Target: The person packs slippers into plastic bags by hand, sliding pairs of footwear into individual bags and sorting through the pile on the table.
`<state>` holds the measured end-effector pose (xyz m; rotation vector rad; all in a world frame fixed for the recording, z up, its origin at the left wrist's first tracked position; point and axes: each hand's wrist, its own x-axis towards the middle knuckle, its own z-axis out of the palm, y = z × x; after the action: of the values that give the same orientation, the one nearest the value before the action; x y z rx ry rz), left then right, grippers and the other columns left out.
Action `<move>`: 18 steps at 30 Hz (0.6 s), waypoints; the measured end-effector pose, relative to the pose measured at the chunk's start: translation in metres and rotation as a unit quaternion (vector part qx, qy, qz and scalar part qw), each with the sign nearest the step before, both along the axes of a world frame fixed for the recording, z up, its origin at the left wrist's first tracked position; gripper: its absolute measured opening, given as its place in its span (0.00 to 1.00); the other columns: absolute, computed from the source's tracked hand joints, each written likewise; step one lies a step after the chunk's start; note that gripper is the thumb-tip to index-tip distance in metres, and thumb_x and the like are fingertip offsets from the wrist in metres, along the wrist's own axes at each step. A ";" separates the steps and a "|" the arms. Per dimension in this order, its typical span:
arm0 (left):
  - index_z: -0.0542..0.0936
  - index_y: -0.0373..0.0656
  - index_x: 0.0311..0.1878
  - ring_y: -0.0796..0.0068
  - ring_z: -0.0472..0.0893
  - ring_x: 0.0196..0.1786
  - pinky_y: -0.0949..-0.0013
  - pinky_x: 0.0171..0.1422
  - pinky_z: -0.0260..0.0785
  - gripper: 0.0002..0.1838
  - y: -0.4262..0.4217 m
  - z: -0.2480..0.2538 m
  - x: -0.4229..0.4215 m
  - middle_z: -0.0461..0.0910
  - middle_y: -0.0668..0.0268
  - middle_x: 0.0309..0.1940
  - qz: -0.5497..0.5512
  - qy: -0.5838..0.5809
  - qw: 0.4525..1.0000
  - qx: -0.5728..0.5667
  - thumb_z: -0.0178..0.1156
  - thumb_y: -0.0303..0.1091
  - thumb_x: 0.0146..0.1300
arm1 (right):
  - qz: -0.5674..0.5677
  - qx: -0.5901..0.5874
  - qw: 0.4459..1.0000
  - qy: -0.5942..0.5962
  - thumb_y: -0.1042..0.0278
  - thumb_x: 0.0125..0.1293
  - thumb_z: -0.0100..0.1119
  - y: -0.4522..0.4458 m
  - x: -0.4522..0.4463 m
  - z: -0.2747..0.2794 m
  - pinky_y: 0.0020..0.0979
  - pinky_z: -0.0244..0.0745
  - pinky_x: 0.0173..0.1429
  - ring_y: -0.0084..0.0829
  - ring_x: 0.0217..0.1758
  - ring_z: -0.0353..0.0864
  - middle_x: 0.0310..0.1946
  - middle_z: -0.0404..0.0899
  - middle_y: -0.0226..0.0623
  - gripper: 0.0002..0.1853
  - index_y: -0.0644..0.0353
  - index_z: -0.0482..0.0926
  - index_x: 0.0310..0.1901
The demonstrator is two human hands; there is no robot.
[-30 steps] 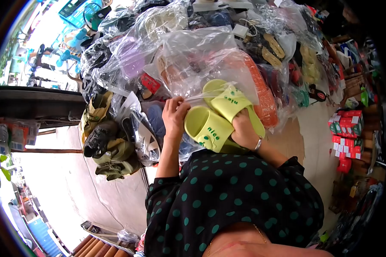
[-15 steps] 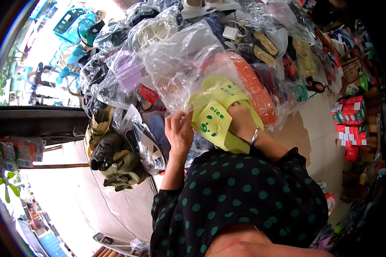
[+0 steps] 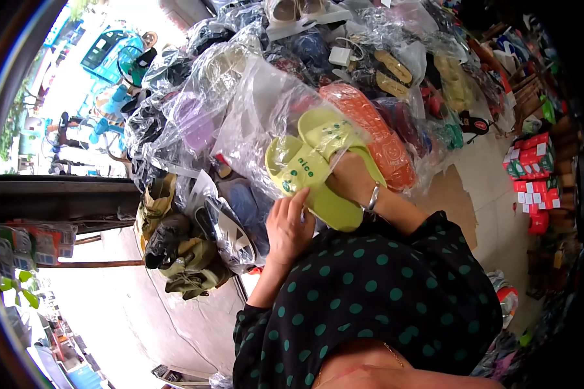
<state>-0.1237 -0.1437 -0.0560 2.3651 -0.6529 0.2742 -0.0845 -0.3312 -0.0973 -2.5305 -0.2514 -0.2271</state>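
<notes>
A pair of yellow-green slide slippers [image 3: 336, 211], with "nice" printed on one strap, lies partly inside a clear plastic bag [image 3: 250, 107]. My right hand [image 3: 353, 178] grips the slippers, its fingers tucked in by the straps and partly hidden. Near the heel of the closer slipper, my left hand [image 3: 291, 227] pinches the bag's edge between bent fingers. The bag film covers the toes and most of both straps, while the heels stick out toward me. Just behind them, orange slippers [image 3: 396, 155] sit wrapped in clear plastic.
A large heap of bagged footwear spreads ahead, including purple slippers [image 3: 194, 123] and bagged sandals [image 3: 237, 236]. A white adapter [image 3: 339, 56] lies on the heap. Olive canvas shoes [image 3: 198, 266] hang over the left edge. Red boxes [image 3: 532, 159] stand stacked at right.
The bag has been drawn down over the slippers' toes and straps. My left hand has moved down and slightly right along the bag's edge; my right hand stays on the slippers.
</notes>
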 end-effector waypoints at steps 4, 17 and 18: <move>0.77 0.46 0.51 0.59 0.72 0.48 0.56 0.58 0.59 0.24 -0.015 0.027 0.013 0.74 0.62 0.40 0.029 -0.078 0.995 0.052 0.66 0.31 0.45 | 0.064 -0.095 0.993 -0.001 0.67 0.50 0.56 0.006 -0.002 0.021 0.40 0.75 0.34 0.44 0.30 0.80 0.24 0.79 0.45 0.07 0.61 0.78 0.25; 0.79 0.44 0.45 0.59 0.74 0.51 0.59 0.54 0.68 0.21 -0.063 0.041 0.106 0.76 0.61 0.44 0.021 -0.038 0.994 0.099 0.66 0.41 0.47 | 0.132 -0.168 0.977 -0.024 0.68 0.50 0.55 0.022 0.012 0.022 0.39 0.74 0.40 0.40 0.32 0.79 0.25 0.79 0.40 0.07 0.60 0.81 0.25; 0.80 0.44 0.44 0.59 0.74 0.51 0.60 0.54 0.68 0.20 -0.064 0.044 0.109 0.76 0.61 0.44 0.009 -0.022 0.994 0.104 0.66 0.41 0.48 | 0.137 -0.191 0.967 -0.100 0.68 0.50 0.54 0.018 0.014 0.021 0.39 0.71 0.47 0.40 0.38 0.77 0.28 0.79 0.39 0.08 0.61 0.82 0.26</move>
<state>-0.0147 -0.2073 -0.0119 2.5711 -0.7114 0.2792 -0.0700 -0.3127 -0.0764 -2.8094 -0.7870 -0.3513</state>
